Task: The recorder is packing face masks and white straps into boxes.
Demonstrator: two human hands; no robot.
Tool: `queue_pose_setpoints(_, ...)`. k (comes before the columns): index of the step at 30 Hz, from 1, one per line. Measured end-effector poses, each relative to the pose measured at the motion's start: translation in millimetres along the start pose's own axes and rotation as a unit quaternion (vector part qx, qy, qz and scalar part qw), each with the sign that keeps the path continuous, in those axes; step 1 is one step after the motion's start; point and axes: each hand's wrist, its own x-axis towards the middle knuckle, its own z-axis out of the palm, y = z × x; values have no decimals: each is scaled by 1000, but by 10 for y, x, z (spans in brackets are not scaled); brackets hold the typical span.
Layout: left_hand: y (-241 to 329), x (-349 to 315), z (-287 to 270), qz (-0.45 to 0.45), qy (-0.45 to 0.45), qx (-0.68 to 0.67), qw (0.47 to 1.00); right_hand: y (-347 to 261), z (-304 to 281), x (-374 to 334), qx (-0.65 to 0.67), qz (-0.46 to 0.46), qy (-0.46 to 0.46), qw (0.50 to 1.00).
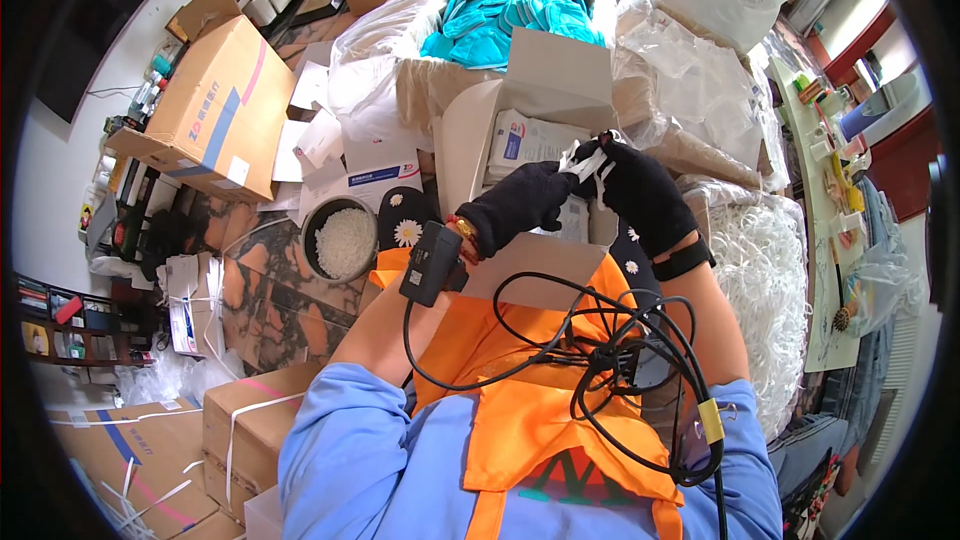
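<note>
Both of my hands wear black gloves with bare fingertips or dark tips; I cannot tell which. My left hand (515, 205) and my right hand (645, 192) meet over an open white carton (560, 75) in front of my lap. Their fingers are closed on a small bundle of white strips (582, 162), partly hidden by the gloves. Inside the carton lie several white printed packets (535, 140), below and beyond my hands. A dark box-shaped device (432, 262) with a cable is strapped at my left wrist, and a black band circles my right wrist.
Beyond the carton, a plastic-lined box (400, 50) holds teal flat pieces (515, 25). A bowl of white pellets (345, 243) stands left. White strands fill a bag (745, 290) at right. Brown cartons (215, 105) stand left. Looped black cable (610, 360) crosses my orange apron.
</note>
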Motion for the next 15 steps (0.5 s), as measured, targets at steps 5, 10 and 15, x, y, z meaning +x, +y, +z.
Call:
queue_pose_setpoints(5,33,33,229,32,107,132,985,80,-146,74,-69,-88,48,993)
queue_pose_setpoints(10,-306,259,352,218,121,398,883,151,-92,68,-601,-330,62,726)
queue_pose_setpoints(15,-533,383,375,251,157,446,845,310,25,123,-565,-324,123,749)
